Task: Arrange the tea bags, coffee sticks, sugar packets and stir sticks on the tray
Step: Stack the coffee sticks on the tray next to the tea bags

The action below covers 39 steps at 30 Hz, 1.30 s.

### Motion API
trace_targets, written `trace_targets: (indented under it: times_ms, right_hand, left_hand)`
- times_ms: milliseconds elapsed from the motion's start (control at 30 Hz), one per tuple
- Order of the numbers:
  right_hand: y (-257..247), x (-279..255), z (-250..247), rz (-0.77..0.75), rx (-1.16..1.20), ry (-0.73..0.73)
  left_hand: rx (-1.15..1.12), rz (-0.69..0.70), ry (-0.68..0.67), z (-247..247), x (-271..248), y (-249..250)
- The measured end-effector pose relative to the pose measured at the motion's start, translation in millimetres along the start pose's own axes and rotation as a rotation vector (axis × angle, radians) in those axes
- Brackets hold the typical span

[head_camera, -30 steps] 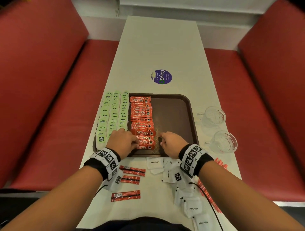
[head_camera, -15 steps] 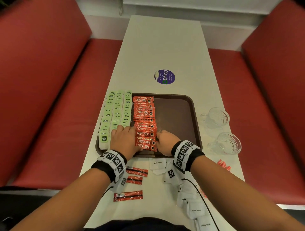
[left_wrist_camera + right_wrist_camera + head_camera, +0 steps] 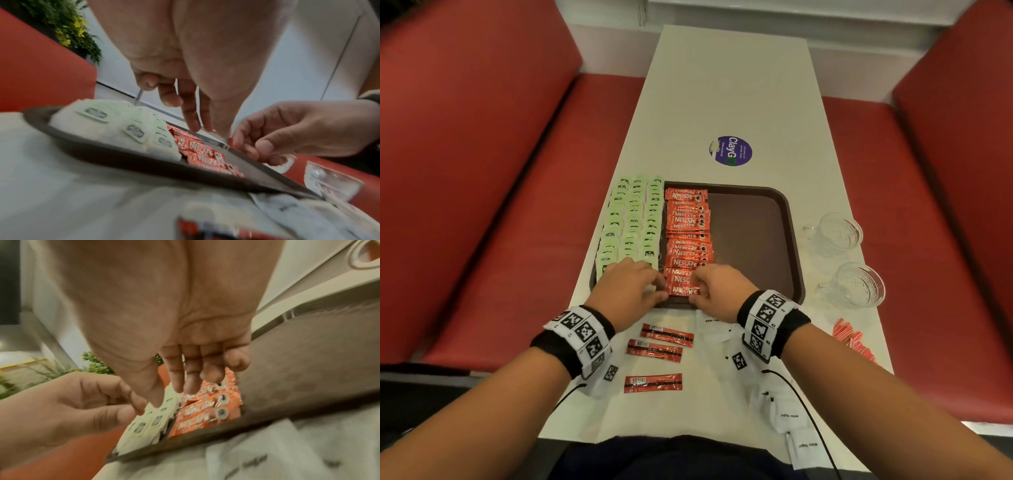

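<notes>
From the head view, the tray is seen at the table's near end, its left half filled by tea bags and a column of coffee sticks, its right half bare up to the rim, while the left hand and right hand are set at either end of the nearest sticks by the near rim. Three more sticks, sugar packets and stir sticks are left on the table, with two glass cups near its right edge. In the left wrist view the left hand's fingers are held loosely down over the sticks gripping nothing, and in the right wrist view the right fingertips are laid on the sticks' right ends without curling round them.
</notes>
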State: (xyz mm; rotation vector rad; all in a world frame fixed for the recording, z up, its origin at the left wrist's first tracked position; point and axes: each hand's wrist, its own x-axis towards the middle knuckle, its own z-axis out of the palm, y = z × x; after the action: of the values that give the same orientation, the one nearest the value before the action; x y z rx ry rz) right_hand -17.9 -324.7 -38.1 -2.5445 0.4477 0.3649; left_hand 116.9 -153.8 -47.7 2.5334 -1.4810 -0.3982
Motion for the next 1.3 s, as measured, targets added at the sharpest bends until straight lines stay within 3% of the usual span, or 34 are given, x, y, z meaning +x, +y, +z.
trace_targets:
  times_ms: [167,433,633,733,933,1033,1133,1233,1300]
  right_hand:
    - [-28,-9,21,-0.122,-0.089,-0.162]
    - [-54,-6,51,-0.109,-0.450,-0.160]
    - [-55,-5,47,-0.099,-0.399,-0.255]
    - [-50,-10,40,-0.077,-0.246,-0.231]
    - [-30,-20,25,-0.094,0.089,-0.066]
    - [-19,-23,13,-0.054,0.214,-0.008]
    - [-10,-28,2,-0.060,0.276,-0.052]
    - [2,-31,-2,-0.085,0.291,-0.074]
    - [9,-30,-2,-0.105,0.296,-0.040]
  left_hand:
    - [0.121,0.158,-0.218,13,-39,-16]
    - [0.226,0.179,-0.248,29,-61,-14]
    - [0.308,0.164,-0.302,28,-59,-8]
    - [0.271,0.156,-0.320,25,-58,-9]
    - [0.085,0.155,-0.087,7,-50,-7]
    - [0.092,0.276,0.115,2,-42,-2]
    - [0.112,0.395,0.265,-2,-33,8]
    - [0.094,0.449,0.324,0,-24,17]
    - [0.031,0.413,0.301,1,-20,21]
